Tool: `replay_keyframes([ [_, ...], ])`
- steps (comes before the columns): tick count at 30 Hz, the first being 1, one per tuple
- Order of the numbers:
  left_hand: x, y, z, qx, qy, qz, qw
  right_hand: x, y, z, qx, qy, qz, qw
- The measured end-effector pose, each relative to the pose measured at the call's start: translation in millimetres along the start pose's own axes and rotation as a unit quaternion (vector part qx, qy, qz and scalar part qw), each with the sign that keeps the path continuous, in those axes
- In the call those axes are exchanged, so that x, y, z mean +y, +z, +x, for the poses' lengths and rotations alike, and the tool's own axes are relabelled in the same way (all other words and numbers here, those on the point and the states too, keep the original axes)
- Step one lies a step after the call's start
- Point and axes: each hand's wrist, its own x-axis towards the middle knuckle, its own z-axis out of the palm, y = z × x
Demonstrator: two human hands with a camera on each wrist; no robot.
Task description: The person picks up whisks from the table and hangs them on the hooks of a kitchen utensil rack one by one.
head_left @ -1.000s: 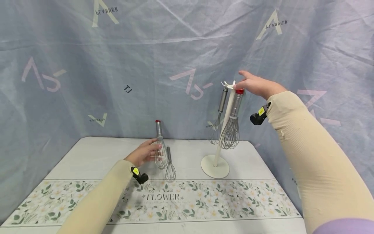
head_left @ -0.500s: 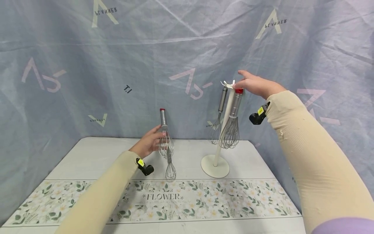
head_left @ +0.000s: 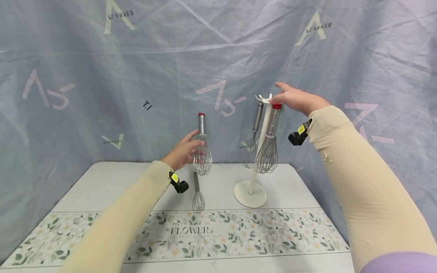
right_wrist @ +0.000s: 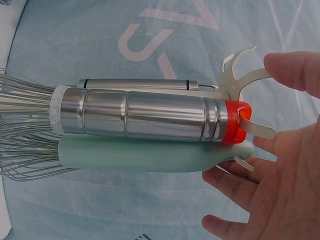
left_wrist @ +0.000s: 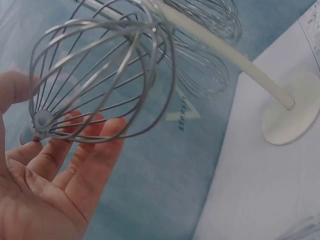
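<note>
In the head view, a steel whisk with a red end (head_left: 202,124) hangs in the air, its loops down. My left hand (head_left: 182,152) holds it by the wires just below the handle, thumb and fingers about them. To the right, my right hand (head_left: 302,101) is at the top of a white hook stand (head_left: 250,195). Its thumb (right_wrist: 295,70) touches a hook, and its other fingers spread behind the hooks. On the stand hang a thick red-ended whisk (right_wrist: 150,115), a slim steel whisk (right_wrist: 135,85) and a pale green-handled whisk (right_wrist: 130,154).
A small whisk (head_left: 198,197) lies on the white table (head_left: 116,182), left of the stand's base. Across the table's front runs a floral band (head_left: 239,235) with the word FLOWER. Behind the table hangs a grey-blue printed cloth (head_left: 164,83).
My left hand has lifted the red-ended whisk and carried it up and to the right, away from the small whisk. The right hand stays by the hooks.
</note>
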Motion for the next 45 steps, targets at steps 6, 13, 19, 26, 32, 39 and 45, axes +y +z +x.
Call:
replay_keyframes([
  [6, 19.6, 20.0, 10.3, -0.003, 0.03, 0.046, 0.9985, 2, 1, 0.2, 0.002, -0.002, 0.003, 1.0],
  [13, 40.0, 42.6, 15.9, -0.004, 0.073, 0.105, 0.9918, 1, 2, -1.9, 0.001, -0.003, 0.003, 1.0],
  [19, 51.0, 53.5, 17.8, -0.021, 0.138, 0.159, 0.9773, -1, 1, 0.0, 0.001, -0.009, -0.001, 1.0],
  [26, 61.3, 64.8, 19.8, -0.002, 0.195, 0.304, 0.9325, -2, -1, -0.5, 0.011, -0.009, -0.007, 0.9999],
  [32, 68.6, 75.5, 20.1, 0.02, 0.238, 0.414, 0.8782, -4, -1, -0.4, 0.011, -0.008, -0.005, 0.9999],
  [39, 71.8, 85.6, 19.8, 0.042, 0.232, 0.524, 0.8187, -4, 1, 1.7, 0.013, -0.008, -0.006, 0.9999],
  [45, 70.9, 92.2, 21.4, 0.049, 0.221, 0.594, 0.7717, 0, 3, 3.0, 0.014, -0.005, 0.0, 0.9999],
])
